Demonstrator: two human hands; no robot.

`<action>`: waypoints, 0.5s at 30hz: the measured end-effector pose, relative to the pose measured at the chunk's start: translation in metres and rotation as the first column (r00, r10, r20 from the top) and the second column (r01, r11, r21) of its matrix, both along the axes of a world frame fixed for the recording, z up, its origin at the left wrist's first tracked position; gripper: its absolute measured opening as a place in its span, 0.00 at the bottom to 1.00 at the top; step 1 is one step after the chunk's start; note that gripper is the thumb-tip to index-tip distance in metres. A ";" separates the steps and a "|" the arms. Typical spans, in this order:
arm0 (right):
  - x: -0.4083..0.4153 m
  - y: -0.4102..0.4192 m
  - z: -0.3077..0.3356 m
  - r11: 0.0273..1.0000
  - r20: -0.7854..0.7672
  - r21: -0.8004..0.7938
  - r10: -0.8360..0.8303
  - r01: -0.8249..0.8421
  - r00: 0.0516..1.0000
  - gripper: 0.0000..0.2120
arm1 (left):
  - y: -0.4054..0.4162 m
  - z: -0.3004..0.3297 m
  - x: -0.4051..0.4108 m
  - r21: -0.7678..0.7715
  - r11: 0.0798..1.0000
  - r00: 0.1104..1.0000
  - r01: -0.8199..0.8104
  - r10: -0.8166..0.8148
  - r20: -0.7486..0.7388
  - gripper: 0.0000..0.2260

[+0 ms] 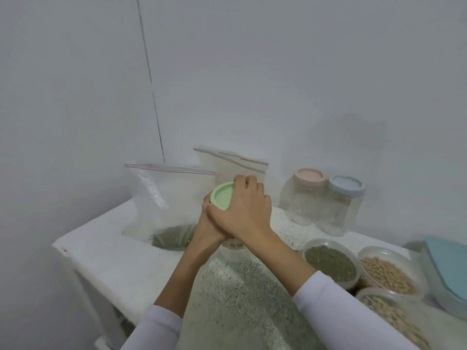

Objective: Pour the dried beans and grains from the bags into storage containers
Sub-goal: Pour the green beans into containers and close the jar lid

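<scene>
1 head-worn camera looks forward and down, close over the speckled counter [242,299] against a wall.

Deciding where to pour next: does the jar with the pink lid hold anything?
Empty: the pink-lidded jar shows only clear walls, nothing inside.

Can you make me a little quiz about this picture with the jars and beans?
1. True or false: the right hand grips the green lid.
2. What colours are the lids on the two empty jars by the wall? A) pink and blue B) red and yellow
3. Fill in: the zip bag on the left has dark beans at its ____.

Key: 1 true; 2 A; 3 bottom.
</scene>
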State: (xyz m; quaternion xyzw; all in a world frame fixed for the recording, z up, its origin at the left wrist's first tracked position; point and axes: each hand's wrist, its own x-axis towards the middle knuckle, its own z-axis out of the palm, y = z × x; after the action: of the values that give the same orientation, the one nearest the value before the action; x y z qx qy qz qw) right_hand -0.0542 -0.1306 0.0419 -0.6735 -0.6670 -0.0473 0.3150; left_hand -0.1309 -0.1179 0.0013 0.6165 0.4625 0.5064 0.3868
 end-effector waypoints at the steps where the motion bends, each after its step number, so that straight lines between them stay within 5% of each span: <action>1: -0.003 0.001 -0.006 0.999 0.002 -0.029 0.020 -0.020 1.000 0.38 | 0.000 -0.009 -0.006 -0.020 1.000 0.999 -0.006 0.005 -0.046 0.30; 6: -0.019 0.004 -0.034 0.990 0.020 -0.133 0.054 -0.051 0.998 0.36 | -0.006 -0.045 -0.030 -0.061 0.998 0.997 0.027 -0.031 -0.065 0.44; 15: -0.035 0.016 -0.037 0.983 0.093 -0.184 0.045 -0.027 0.995 0.28 | 0.002 -0.060 -0.034 -0.033 0.999 0.999 -0.027 0.026 -0.031 0.32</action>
State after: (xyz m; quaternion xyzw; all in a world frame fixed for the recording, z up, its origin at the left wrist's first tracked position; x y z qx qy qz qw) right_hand -0.0887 -0.1150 0.0045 -0.6842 -0.6952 -0.0129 0.2200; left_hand -0.1650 -0.1159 -0.0582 0.6114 0.4848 0.4943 0.3831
